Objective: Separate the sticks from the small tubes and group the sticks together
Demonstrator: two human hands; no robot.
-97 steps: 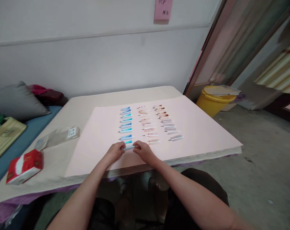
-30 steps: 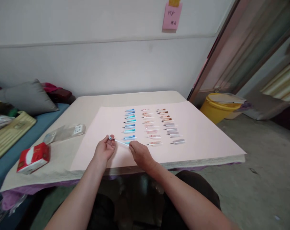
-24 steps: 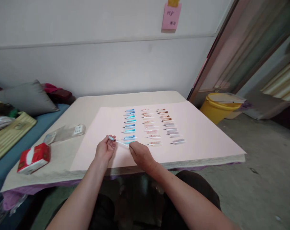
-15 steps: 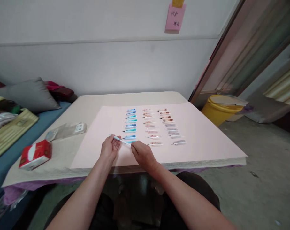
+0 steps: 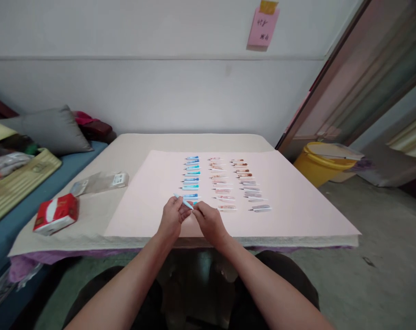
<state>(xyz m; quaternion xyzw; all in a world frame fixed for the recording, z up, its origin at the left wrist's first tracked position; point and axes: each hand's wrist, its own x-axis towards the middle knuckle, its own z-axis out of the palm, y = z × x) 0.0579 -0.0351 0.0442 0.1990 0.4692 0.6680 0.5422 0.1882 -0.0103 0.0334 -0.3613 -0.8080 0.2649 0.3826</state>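
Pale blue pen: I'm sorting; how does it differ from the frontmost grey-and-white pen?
The pale blue pen is in the fingers; the frontmost grey-and-white pen lies on the pink sheet. The blue pen slants; the grey one runs nearly crosswise. Both are slender.

Bare hands and forearms, dark legwear.
Each wrist is slim and uncovered, and the forearms broaden evenly beyond it; plain, near-black cloth with a dull surface covers both rounded knees, its folds and seams too dim to make out.
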